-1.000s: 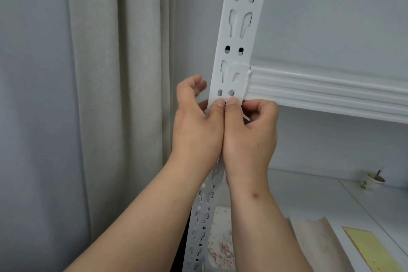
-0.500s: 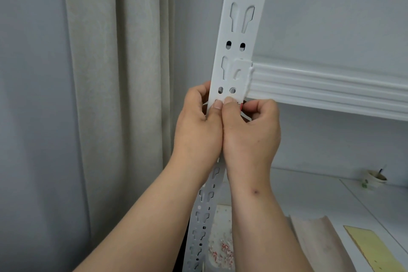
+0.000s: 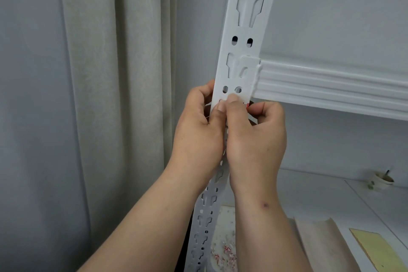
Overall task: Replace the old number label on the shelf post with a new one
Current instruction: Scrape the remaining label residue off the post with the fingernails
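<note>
A white slotted shelf post (image 3: 242,51) rises up the middle of the view. My left hand (image 3: 196,130) grips the post's left edge, its thumb pressed on the post's front just below a pair of oval holes. My right hand (image 3: 256,139) is beside it, thumb tip against the left thumb and fingers curled at the post's right edge. A red and white bit of the number label (image 3: 246,105) shows between my right thumb and forefinger. Most of the label is hidden under the thumbs.
A white shelf beam (image 3: 331,88) hooks into the post at the right. A beige curtain (image 3: 106,95) hangs at the left. On the lower shelf lie red and white paper scraps (image 3: 225,252), a beige sheet (image 3: 318,245), a yellow sheet (image 3: 379,249) and a paper cup (image 3: 380,180).
My left fingers, held off the post a second ago, have closed round its left edge. Both thumbs stay pressed at the same spot below the oval holes.
</note>
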Demonstrator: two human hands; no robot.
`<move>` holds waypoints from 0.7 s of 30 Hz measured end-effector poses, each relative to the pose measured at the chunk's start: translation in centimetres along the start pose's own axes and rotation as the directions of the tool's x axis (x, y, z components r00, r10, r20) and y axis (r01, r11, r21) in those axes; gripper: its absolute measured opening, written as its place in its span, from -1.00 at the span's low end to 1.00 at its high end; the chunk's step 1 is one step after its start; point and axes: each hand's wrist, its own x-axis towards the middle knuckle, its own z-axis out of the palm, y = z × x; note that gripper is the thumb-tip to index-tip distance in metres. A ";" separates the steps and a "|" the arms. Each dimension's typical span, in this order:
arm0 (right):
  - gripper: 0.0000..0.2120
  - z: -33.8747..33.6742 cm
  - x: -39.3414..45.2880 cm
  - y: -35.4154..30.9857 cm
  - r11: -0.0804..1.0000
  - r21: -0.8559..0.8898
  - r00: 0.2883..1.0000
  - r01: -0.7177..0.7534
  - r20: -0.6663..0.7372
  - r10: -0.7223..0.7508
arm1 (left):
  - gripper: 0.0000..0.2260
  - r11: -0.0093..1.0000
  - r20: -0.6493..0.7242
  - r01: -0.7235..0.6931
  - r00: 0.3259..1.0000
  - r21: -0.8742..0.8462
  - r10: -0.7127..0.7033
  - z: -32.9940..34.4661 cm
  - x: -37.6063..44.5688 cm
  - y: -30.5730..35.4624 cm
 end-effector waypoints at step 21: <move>-0.76 0.1 -0.1 0.4 1.000 -0.025 1.000 0.018 -0.002 -0.018 | -0.77 0.998 -0.039 0.037 0.998 -0.058 -0.040 0.0 0.1 0.2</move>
